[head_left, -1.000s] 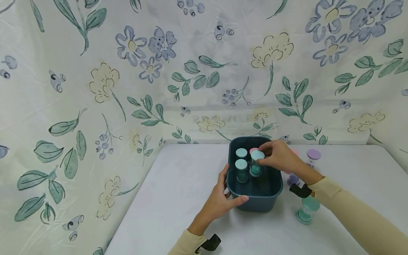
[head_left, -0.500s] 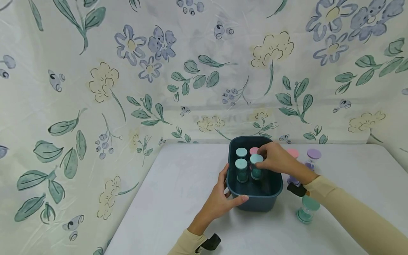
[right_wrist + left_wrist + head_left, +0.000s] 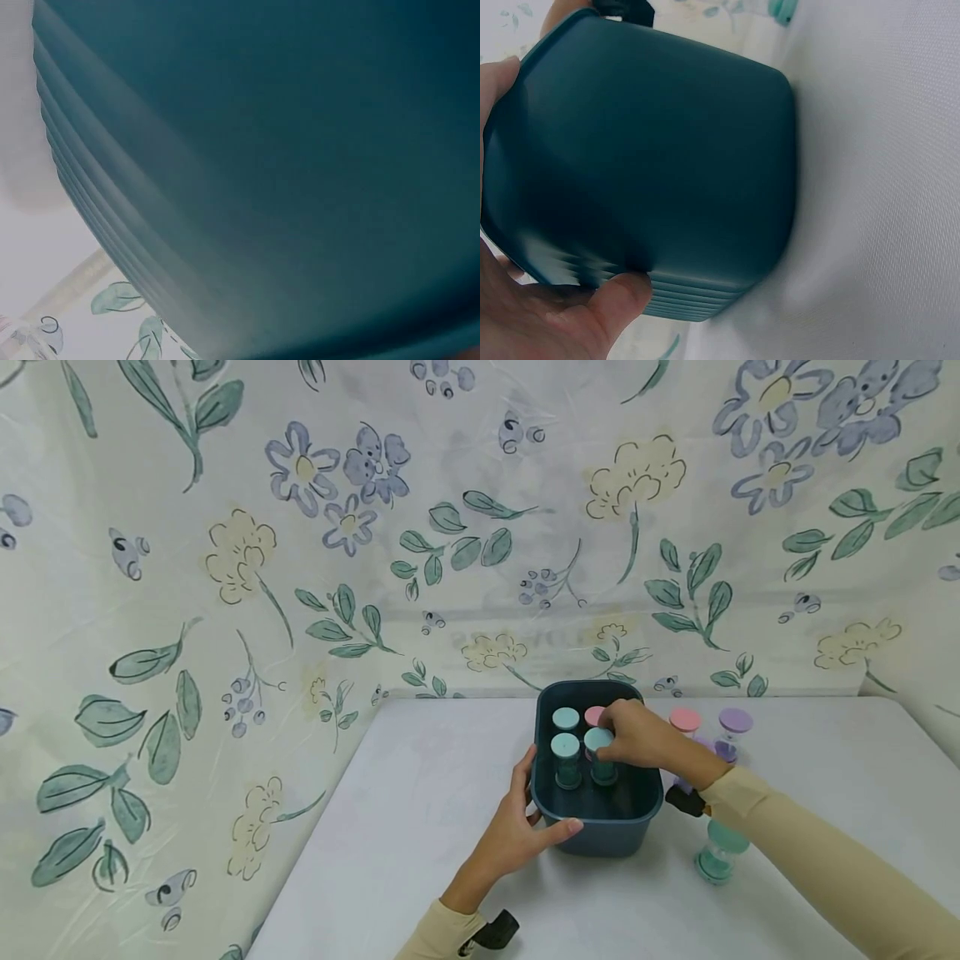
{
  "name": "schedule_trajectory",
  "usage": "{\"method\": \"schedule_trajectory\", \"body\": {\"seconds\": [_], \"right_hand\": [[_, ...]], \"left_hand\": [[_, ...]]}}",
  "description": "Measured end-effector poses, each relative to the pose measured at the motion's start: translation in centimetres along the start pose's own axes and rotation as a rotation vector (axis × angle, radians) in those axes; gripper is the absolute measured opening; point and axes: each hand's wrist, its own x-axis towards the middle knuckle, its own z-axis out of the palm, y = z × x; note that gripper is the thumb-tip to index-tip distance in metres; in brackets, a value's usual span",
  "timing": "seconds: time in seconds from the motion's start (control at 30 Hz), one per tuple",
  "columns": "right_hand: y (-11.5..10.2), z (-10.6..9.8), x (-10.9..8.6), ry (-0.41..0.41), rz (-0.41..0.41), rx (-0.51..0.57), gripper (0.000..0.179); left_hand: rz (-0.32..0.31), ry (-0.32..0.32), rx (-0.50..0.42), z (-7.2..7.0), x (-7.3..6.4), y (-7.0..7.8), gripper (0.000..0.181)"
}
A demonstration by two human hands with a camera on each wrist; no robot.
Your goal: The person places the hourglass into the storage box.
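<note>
A dark teal plastic bin (image 3: 600, 839) stands on the table, and several sand timers stand inside it. My left hand (image 3: 510, 835) grips the bin's near left corner, thumb over the front rim and fingers along the side wall; the left wrist view shows this hand (image 3: 570, 315) against the ribbed wall. Inside the bin, my right hand (image 3: 645, 739) pinches a teal-capped sand timer (image 3: 598, 740) near its top. Left of it is another teal-capped sand timer (image 3: 566, 747), with a third teal cap (image 3: 566, 719) and a pink cap (image 3: 594, 716) behind. The right wrist view is mostly bin wall (image 3: 285, 172).
Right of the bin, a teal sand timer (image 3: 720, 852) stands on the white table (image 3: 420, 777) below my right forearm. Farther back are a purple sand timer (image 3: 735, 722) and a pink-capped one (image 3: 685, 720), partly hidden by the arm. A flower-patterned cloth (image 3: 450, 593) hangs behind.
My right hand has moved slightly left and down with the teal-capped sand timer, bringing it beside the left one in the bin. My left hand keeps its grip on the bin.
</note>
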Motion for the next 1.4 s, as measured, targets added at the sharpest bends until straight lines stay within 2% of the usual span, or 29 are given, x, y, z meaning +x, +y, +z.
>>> {"method": "schedule_trajectory", "body": {"seconds": [0.47, 0.77, 1.13, 1.27, 1.4], "right_hand": [[-0.8, 0.6, 0.4, -0.086, 0.049, -0.054, 0.026], [-0.9, 0.3, 0.5, -0.110, 0.088, -0.098, 0.027], [-1.5, -0.7, 0.0, -0.131, 0.081, -0.095, 0.029], [-1.7, -2.2, -0.6, -0.081, 0.066, -0.091, 0.041], [-1.6, -3.9, -1.7, 0.033, 0.041, -0.055, 0.046]], "left_hand": [[0.010, 0.002, -0.017, 0.0, 0.0, -0.1, 0.110], [0.003, 0.010, -0.015, 0.1, -0.1, 0.1, 0.112], [0.004, 0.014, 0.000, 0.0, -0.2, 0.2, 0.112], [0.003, 0.014, 0.003, 0.0, -0.2, 0.1, 0.112], [0.003, 0.012, -0.006, 0.1, -0.1, 0.1, 0.112]]}}
